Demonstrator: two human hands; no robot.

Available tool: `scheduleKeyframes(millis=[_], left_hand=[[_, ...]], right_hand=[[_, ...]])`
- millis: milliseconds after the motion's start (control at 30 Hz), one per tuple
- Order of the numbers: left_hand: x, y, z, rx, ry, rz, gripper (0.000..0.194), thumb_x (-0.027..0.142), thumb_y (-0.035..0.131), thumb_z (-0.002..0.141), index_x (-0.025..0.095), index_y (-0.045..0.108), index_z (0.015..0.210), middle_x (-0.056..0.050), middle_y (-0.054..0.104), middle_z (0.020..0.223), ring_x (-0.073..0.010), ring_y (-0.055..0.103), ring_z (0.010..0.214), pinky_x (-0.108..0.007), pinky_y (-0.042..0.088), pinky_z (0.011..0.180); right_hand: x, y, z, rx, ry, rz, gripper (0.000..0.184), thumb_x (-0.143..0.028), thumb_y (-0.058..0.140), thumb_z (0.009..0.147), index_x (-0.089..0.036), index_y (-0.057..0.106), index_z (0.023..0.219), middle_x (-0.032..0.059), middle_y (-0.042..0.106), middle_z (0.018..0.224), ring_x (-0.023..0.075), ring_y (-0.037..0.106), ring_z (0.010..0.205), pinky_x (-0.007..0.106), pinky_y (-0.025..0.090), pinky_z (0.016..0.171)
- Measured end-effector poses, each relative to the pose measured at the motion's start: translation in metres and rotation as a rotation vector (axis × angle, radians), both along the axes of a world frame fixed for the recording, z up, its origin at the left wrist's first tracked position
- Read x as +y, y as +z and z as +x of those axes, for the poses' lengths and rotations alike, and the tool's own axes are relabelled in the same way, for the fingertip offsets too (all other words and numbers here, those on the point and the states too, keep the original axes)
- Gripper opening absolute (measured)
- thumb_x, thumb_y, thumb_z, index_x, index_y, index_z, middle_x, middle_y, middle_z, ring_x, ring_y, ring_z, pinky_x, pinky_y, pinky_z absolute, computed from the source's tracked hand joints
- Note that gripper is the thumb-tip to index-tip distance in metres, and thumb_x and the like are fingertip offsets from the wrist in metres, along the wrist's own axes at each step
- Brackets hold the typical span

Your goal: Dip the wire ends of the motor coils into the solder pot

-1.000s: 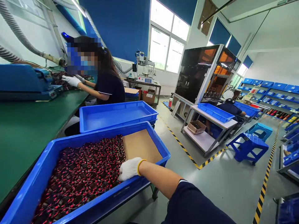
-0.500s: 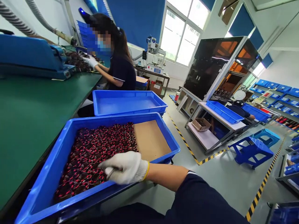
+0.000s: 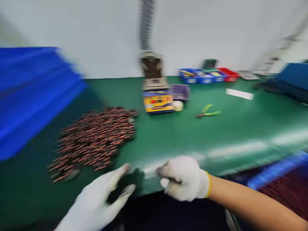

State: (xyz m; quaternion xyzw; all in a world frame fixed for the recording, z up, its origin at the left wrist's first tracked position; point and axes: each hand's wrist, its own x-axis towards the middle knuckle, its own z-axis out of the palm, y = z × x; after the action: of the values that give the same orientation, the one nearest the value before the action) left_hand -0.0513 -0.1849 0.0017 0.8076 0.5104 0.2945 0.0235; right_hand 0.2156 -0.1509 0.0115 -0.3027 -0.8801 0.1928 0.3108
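Note:
My left hand point(image 3: 96, 199), in a white glove, is low over the front of the green table, thumb and fingers apart and nothing between them. Beyond it lies a spread pile of small dark parts with reddish bits point(image 3: 96, 138), blurred by motion. Near the table's front edge, my right hand point(image 3: 184, 178), also gloved, is closed. A slim metal tool point(image 3: 166, 188) pokes out from its fingers, mostly hidden and too blurred to name exactly. The pile is to the left of my right hand, apart from it.
A yellow-and-blue soldering station point(image 3: 158, 103) stands behind the green table point(image 3: 154, 134), by a purple bin point(image 3: 180, 91). Green-handled cutters point(image 3: 207, 111) lie to the right. Blue stacked trays point(image 3: 31, 96) stand at left. A blue tray of parts point(image 3: 295, 163) is below right.
My view has swung left from the filled blue tray to the table. My right hand has moved away from over the tray, still closed. My left hand has come into view.

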Motion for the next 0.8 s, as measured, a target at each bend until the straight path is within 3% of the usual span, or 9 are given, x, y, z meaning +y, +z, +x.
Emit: scheduleKeyframes(millis=[67, 133, 233, 300, 467, 633, 733, 800], left_hand=[[-0.004, -0.003, -0.030, 0.022, 0.092, -0.025, 0.050, 0.034, 0.064, 0.081, 0.022, 0.050, 0.128, -0.005, 0.071, 0.104, -0.0174, 0.069, 0.085, -0.027, 0.056, 0.072], [-0.001, -0.003, -0.049, -0.053, 0.241, 0.055, 0.048, 0.027, 0.063, 0.081, 0.020, 0.048, 0.126, -0.006, 0.070, 0.103, -0.0171, 0.068, 0.087, -0.028, 0.056, 0.075], [0.009, 0.000, -0.059, -0.113, 0.470, 0.197, 0.047, 0.029, 0.072, 0.072, 0.019, 0.051, 0.113, -0.010, 0.064, 0.114, -0.0217, 0.064, 0.100, -0.035, 0.054, 0.084], [0.014, 0.002, -0.057, -0.060, 0.542, 0.185, 0.048, 0.035, 0.077, 0.066, 0.019, 0.054, 0.105, -0.013, 0.057, 0.125, -0.0260, 0.060, 0.109, -0.040, 0.052, 0.090], [0.025, -0.003, -0.052, 0.214, 0.512, -0.002, 0.031, 0.041, 0.074, 0.069, 0.021, 0.061, 0.089, -0.013, 0.049, 0.135, -0.0320, 0.053, 0.116, -0.048, 0.046, 0.094], [0.031, -0.008, -0.052, 0.278, 0.539, 0.021, 0.014, 0.030, 0.067, 0.078, 0.019, 0.058, 0.080, -0.013, 0.050, 0.135, -0.0337, 0.048, 0.122, -0.050, 0.043, 0.097], [0.027, -0.001, -0.042, 0.243, 0.478, 0.097, 0.014, 0.024, 0.068, 0.077, 0.019, 0.055, 0.080, -0.014, 0.048, 0.137, -0.0348, 0.042, 0.129, -0.052, 0.040, 0.101], [0.026, 0.005, -0.028, 0.183, 0.410, 0.131, 0.017, 0.022, 0.068, 0.077, 0.019, 0.052, 0.083, -0.015, 0.047, 0.138, -0.0322, 0.046, 0.125, -0.049, 0.043, 0.098]], right_hand=[[0.046, -0.006, -0.044, 0.092, -0.020, -0.045, 0.025, -0.029, 0.050, 0.083, -0.022, 0.067, 0.101, 0.0015, 0.071, 0.085, 0.0146, 0.067, 0.074, 0.025, 0.050, 0.067], [0.082, -0.015, -0.091, 0.129, -0.068, -0.119, 0.026, -0.029, 0.052, 0.083, -0.024, 0.067, 0.104, 0.0016, 0.072, 0.092, 0.0159, 0.067, 0.081, 0.027, 0.051, 0.073], [0.112, -0.029, -0.133, 0.160, -0.135, -0.216, 0.028, -0.031, 0.055, 0.081, -0.025, 0.068, 0.105, 0.0015, 0.072, 0.097, 0.0182, 0.067, 0.087, 0.031, 0.053, 0.077], [0.119, -0.036, -0.135, 0.188, -0.130, -0.262, 0.028, -0.031, 0.056, 0.081, -0.025, 0.068, 0.105, 0.0026, 0.071, 0.099, 0.0191, 0.067, 0.089, 0.031, 0.053, 0.078], [0.114, -0.037, -0.110, 0.231, -0.135, -0.512, 0.026, -0.033, 0.055, 0.084, -0.023, 0.069, 0.103, 0.0076, 0.072, 0.092, 0.0185, 0.068, 0.078, 0.030, 0.055, 0.071], [0.112, -0.034, -0.108, 0.291, -0.138, -0.700, 0.028, -0.035, 0.057, 0.082, -0.020, 0.068, 0.103, 0.0064, 0.071, 0.081, 0.0164, 0.067, 0.066, 0.029, 0.057, 0.063], [0.106, -0.029, -0.107, 0.290, -0.038, -0.775, 0.031, -0.031, 0.061, 0.077, -0.019, 0.066, 0.105, 0.0069, 0.071, 0.088, 0.0165, 0.067, 0.072, 0.030, 0.058, 0.067], [0.097, -0.024, -0.102, 0.256, 0.061, -0.831, 0.044, -0.028, 0.068, 0.070, -0.019, 0.063, 0.113, 0.0070, 0.070, 0.097, 0.0180, 0.068, 0.080, 0.032, 0.058, 0.073]])
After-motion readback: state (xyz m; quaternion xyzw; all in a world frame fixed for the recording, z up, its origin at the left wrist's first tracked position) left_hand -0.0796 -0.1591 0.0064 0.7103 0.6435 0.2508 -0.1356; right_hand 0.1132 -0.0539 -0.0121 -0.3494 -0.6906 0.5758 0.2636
